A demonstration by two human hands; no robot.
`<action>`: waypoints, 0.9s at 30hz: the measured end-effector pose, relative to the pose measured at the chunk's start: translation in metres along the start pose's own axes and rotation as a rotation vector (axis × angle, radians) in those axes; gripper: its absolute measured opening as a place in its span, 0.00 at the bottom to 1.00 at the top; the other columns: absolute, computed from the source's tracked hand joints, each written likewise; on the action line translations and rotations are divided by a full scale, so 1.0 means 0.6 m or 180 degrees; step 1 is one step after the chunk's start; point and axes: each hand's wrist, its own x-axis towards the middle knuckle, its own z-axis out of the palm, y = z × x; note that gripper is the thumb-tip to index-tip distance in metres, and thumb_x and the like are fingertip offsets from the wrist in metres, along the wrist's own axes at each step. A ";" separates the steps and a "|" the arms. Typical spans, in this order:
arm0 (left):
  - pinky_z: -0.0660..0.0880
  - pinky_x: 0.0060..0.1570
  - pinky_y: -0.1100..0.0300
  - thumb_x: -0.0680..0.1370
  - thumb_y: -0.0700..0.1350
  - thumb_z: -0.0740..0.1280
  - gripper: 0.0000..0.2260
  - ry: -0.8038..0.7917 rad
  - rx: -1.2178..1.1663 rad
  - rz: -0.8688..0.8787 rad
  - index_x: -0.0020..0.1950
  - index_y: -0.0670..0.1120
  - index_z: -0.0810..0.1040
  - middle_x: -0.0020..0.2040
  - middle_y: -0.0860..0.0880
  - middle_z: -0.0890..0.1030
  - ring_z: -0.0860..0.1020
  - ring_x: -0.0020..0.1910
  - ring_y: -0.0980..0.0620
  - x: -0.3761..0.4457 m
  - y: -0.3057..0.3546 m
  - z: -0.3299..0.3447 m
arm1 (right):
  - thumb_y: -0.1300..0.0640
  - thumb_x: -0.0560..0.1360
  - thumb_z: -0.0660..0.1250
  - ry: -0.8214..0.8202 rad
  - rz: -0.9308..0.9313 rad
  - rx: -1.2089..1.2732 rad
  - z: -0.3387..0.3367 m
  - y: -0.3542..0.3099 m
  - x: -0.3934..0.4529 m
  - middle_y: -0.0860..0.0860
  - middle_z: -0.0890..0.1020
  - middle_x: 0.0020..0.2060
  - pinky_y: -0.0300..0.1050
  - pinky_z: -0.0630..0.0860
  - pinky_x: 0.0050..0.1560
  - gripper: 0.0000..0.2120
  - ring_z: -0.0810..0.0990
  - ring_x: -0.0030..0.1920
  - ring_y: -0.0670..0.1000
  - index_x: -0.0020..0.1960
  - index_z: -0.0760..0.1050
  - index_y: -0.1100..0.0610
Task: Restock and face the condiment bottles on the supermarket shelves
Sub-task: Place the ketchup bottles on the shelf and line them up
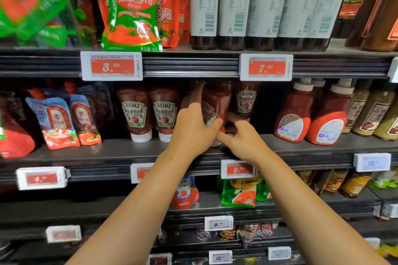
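Note:
On the middle shelf (107, 150) stands a row of upside-down Heinz ketchup bottles with white caps. Two of them (134, 112) (164, 112) face front at the left. My left hand (191, 127) grips a third ketchup bottle (216, 103), which is turned so its label faces left. My right hand (241, 135) holds the base of that same bottle, fingers curled at its cap. A further Heinz bottle (245, 101) stands behind and to the right, label forward.
Blue ketchup pouches (64, 120) lean at the left, and two red squeeze bottles (312, 114) stand at the right. Dark sauce bottles (258, 6) fill the upper shelf beside red-green pouches (131, 8). Price tags (111, 65) clip to the shelf edges.

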 end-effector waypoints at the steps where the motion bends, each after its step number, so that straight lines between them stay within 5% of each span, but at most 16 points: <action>1: 0.65 0.32 0.63 0.76 0.52 0.73 0.22 0.0031 -0.0036 -0.0110 0.62 0.42 0.72 0.42 0.48 0.74 0.75 0.41 0.48 -0.007 -0.003 0.007 | 0.44 0.75 0.74 -0.0026 -0.0027 0.0060 -0.002 0.002 0.001 0.37 0.86 0.49 0.28 0.75 0.46 0.16 0.84 0.49 0.38 0.61 0.77 0.42; 6: 0.62 0.35 0.61 0.78 0.52 0.72 0.16 0.0092 -0.0082 -0.0189 0.50 0.46 0.66 0.45 0.50 0.69 0.71 0.45 0.49 -0.037 -0.017 0.033 | 0.55 0.80 0.71 0.0075 0.0051 0.0100 -0.006 0.015 0.008 0.45 0.85 0.59 0.44 0.79 0.63 0.18 0.83 0.59 0.44 0.69 0.75 0.52; 10: 0.78 0.48 0.57 0.77 0.51 0.73 0.15 0.0088 -0.0348 -0.0038 0.56 0.47 0.71 0.52 0.51 0.75 0.78 0.51 0.50 -0.048 -0.025 0.020 | 0.52 0.81 0.68 0.0219 0.0126 -0.0231 -0.006 0.021 0.008 0.45 0.84 0.59 0.48 0.77 0.64 0.17 0.81 0.61 0.46 0.69 0.76 0.51; 13: 0.79 0.49 0.62 0.77 0.45 0.72 0.12 0.0671 -0.0414 0.0148 0.59 0.50 0.77 0.53 0.56 0.78 0.79 0.52 0.55 -0.062 -0.041 -0.012 | 0.50 0.80 0.69 0.0287 0.0128 -0.0370 -0.002 0.016 0.004 0.41 0.84 0.56 0.38 0.77 0.58 0.17 0.82 0.58 0.44 0.68 0.76 0.50; 17: 0.72 0.50 0.60 0.73 0.46 0.70 0.07 0.1679 -0.0050 0.0083 0.49 0.53 0.76 0.45 0.58 0.77 0.73 0.49 0.56 -0.076 -0.084 -0.062 | 0.47 0.74 0.76 0.0293 0.0134 -0.0322 0.006 0.008 -0.001 0.41 0.85 0.54 0.42 0.79 0.57 0.23 0.84 0.54 0.41 0.66 0.76 0.47; 19: 0.68 0.54 0.57 0.71 0.49 0.74 0.16 0.1890 0.0198 -0.0221 0.53 0.48 0.72 0.51 0.53 0.73 0.68 0.53 0.52 -0.072 -0.107 -0.078 | 0.46 0.71 0.78 0.0396 0.0144 -0.0521 0.010 0.001 0.002 0.44 0.85 0.55 0.46 0.80 0.57 0.26 0.84 0.54 0.45 0.66 0.75 0.48; 22: 0.69 0.62 0.50 0.66 0.57 0.81 0.37 0.1481 0.0450 -0.0902 0.62 0.38 0.68 0.63 0.41 0.68 0.67 0.62 0.41 -0.056 -0.131 -0.086 | 0.45 0.71 0.79 0.0415 0.0218 -0.0590 0.012 -0.009 0.009 0.47 0.85 0.56 0.50 0.80 0.59 0.28 0.83 0.56 0.49 0.67 0.75 0.50; 27: 0.68 0.60 0.60 0.61 0.69 0.79 0.52 0.0693 0.0343 -0.1399 0.69 0.33 0.71 0.66 0.39 0.69 0.67 0.63 0.46 -0.020 -0.153 -0.083 | 0.45 0.73 0.77 0.0381 0.0325 -0.0788 0.021 -0.018 0.019 0.50 0.84 0.59 0.51 0.78 0.62 0.28 0.82 0.59 0.53 0.68 0.74 0.52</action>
